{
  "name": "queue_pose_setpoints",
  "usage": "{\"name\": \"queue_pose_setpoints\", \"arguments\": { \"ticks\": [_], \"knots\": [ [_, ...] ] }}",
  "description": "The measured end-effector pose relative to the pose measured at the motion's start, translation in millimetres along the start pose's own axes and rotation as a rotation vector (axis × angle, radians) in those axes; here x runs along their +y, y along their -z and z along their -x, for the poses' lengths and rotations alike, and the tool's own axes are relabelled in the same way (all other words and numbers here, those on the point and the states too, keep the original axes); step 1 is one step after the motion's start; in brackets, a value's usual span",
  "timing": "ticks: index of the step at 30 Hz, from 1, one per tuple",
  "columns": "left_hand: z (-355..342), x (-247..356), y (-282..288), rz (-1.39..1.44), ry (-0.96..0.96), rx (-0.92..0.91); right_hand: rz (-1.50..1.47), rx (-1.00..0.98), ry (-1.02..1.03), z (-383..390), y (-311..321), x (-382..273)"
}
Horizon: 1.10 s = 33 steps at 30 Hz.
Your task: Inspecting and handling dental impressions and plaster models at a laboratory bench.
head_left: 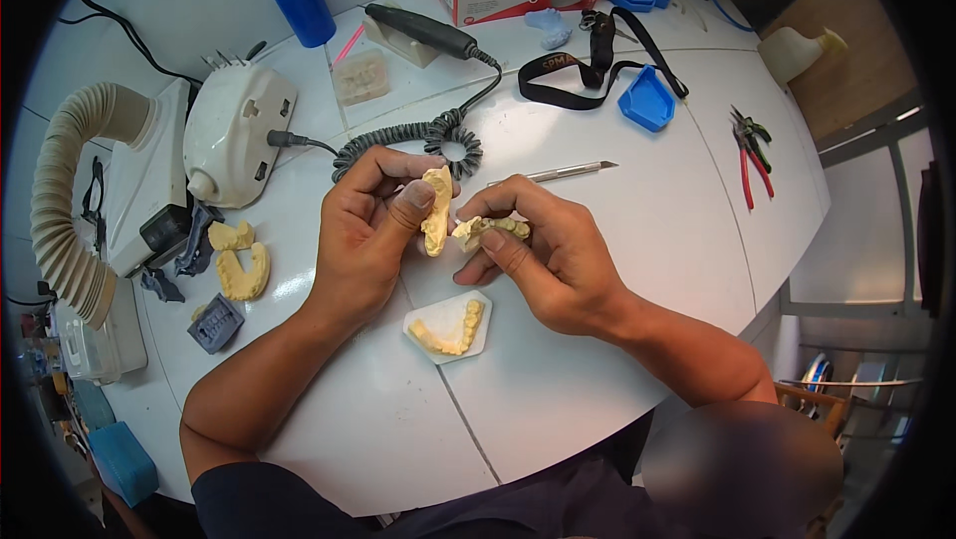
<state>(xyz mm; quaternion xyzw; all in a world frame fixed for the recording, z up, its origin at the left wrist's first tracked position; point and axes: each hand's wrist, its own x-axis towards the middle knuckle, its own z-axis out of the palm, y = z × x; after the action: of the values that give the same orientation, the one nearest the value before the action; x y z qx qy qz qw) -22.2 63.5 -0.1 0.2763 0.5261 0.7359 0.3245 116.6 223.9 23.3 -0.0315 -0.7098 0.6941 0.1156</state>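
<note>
- While the left hand grasps a narrow cream dental cast piece upright between thumb and fingers, the right hand pinches a toothed partial dental cast just beside it; whether the two pieces touch, I cannot tell.
- Both pieces are held above the middle of the white tiled tabletop.
- Between the forearms, toward the tabletop's front edge, a curved dental cast sits on a pale angular base plate.
- Just behind the right hand lies a craft knife, its blade pointing toward the right edge.
- Behind the left hand runs a coiled grey cable, with a dark rotary handpiece on a rest near the back edge.
- Near the left edge are a horseshoe-shaped yellow cast and a grey rectangular mould.
- Near the right edge lie red-handled pliers.
- Toward the back right corner rest a black lanyard and a blue tray.
</note>
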Motion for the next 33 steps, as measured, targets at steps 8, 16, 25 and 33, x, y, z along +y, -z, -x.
{"name": "queue_pose_setpoints", "arguments": {
  "ticks": [8,16,25,33],
  "knots": [
    [2.6,9.5,-2.7,-0.036,0.091,-0.056,-0.032,0.111,-0.051,-4.9,15.8,-0.7],
    [6.7,11.8,-4.9,-0.066,0.151,-0.116,-0.063,0.125,-0.109,-8.7,20.4,3.0],
    [8.3,6.7,-3.1,-0.061,0.097,-0.118,-0.131,0.103,-0.142,-11.2,25.3,1.2],
    [0.8,2.3,-4.1,-0.151,-0.085,-0.113,-0.404,0.098,-0.102,-18.2,31.1,14.7]
  ]
}}
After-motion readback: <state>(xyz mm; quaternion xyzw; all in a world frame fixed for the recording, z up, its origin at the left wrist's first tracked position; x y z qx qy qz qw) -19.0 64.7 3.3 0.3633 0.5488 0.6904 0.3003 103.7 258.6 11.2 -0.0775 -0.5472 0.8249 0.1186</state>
